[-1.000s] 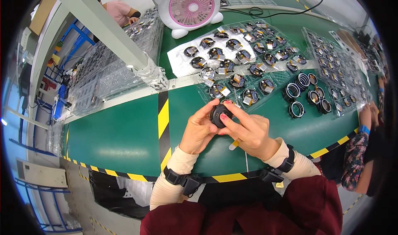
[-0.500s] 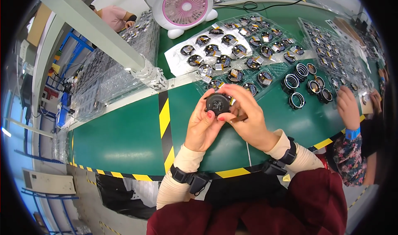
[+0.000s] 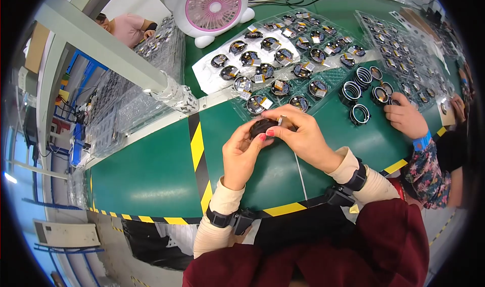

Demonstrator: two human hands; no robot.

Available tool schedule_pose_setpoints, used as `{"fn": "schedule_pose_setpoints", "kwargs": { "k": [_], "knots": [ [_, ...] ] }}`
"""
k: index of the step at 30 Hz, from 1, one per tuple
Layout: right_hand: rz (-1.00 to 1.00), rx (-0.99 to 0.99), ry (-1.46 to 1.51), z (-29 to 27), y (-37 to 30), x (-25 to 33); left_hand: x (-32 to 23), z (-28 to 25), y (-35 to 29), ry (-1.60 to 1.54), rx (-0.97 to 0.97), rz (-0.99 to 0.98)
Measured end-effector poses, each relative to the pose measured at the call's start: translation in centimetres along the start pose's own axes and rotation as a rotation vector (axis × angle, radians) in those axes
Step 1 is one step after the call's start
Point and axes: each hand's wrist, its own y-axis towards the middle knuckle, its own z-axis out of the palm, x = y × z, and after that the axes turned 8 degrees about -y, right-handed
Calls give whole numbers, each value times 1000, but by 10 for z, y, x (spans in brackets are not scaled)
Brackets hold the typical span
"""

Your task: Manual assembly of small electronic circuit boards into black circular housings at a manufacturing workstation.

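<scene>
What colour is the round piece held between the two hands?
The round piece is black; the head view shows it best.

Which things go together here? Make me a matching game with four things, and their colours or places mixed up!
Things:
1. desk fan
2. round black part
3. co-worker's wristband
4. white sheet

Colours or places:
A. under several round modules
B. white and pink
C. blue
D. held in the left hand and right hand

Pairs: 1-B, 2-D, 3-C, 4-A
</scene>
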Motion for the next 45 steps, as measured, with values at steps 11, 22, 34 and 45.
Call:
{"fn": "schedule_pose_setpoints", "kwargs": {
  "k": [11,22,34,45],
  "knots": [
    [-286,-206,-18,7,-4,3,-2,3,-4,-331,56,-32],
    [-320,-223,-149,4,-3,5,2,8,-6,-212,-17,32],
    [-138,-130,-62,3,-5,7,6,5,-4,-57,5,120],
    [-74,-122,41,3,-4,2,12,8,1,-351,-60,-20]
  ]
}}
